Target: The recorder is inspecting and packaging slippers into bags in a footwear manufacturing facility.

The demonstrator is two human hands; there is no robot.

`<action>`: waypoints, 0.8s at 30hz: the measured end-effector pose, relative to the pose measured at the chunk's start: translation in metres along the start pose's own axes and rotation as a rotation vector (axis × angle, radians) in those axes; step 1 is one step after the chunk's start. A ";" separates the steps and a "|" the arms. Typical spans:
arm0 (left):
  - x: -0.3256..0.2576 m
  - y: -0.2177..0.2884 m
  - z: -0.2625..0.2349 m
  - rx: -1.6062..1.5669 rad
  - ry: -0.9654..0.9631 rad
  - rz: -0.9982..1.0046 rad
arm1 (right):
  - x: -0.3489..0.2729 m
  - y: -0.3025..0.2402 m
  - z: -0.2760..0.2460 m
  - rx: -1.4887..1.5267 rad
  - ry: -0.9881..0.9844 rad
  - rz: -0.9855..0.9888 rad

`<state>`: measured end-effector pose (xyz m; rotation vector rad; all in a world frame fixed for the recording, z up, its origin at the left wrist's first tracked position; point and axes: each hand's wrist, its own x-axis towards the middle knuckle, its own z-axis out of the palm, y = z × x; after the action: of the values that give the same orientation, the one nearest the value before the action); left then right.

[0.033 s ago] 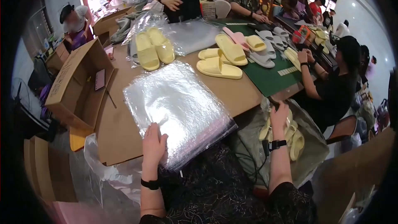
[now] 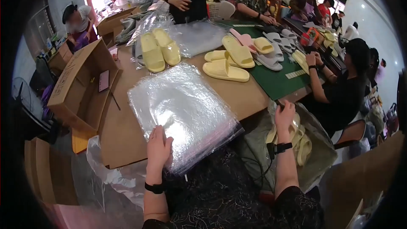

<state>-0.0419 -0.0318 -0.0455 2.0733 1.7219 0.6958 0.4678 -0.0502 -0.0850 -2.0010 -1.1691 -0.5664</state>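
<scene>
My left hand [image 2: 158,148] lies with its fingers stretched out flat on the near left edge of a stack of clear plastic bags [image 2: 182,106]. My right hand [image 2: 285,119] hovers over an open grey-green sack [image 2: 320,157], near its far rim. Its thumb stands apart from the bent fingers, and I see nothing between them. Inside the sack lie several yellow slippers [image 2: 303,146], partly hidden by my wrist. Beyond the bag stack, a pair of yellow slippers [image 2: 154,55] rests on clear film, and more yellow slide slippers [image 2: 224,71] lie to their right.
An open cardboard box [image 2: 80,85] stands at the left of the brown tabletop [image 2: 123,135]. A green mat [image 2: 275,82] with grey and pink slippers is at the right. A person in black [image 2: 339,76] sits beside it; another person [image 2: 188,0] stands across the table.
The view has shifted very slightly. My right hand's fingers have moved a little above the sack; my left hand stays on the bags.
</scene>
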 end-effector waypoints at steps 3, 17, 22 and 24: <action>0.003 -0.007 0.012 -0.005 0.056 0.091 | 0.036 -0.056 0.009 0.290 -0.151 -0.186; 0.000 -0.009 0.022 0.031 0.096 0.156 | 0.111 -0.199 0.161 0.549 -0.490 -0.098; 0.004 -0.002 0.022 0.055 0.097 0.157 | 0.137 -0.241 0.092 1.180 -0.446 0.004; 0.006 -0.007 0.023 0.073 0.092 0.164 | 0.143 -0.258 0.054 1.159 -0.466 -0.053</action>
<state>-0.0331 -0.0239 -0.0671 2.2855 1.6610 0.7992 0.3123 0.1510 0.0744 -1.0793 -1.3555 0.5276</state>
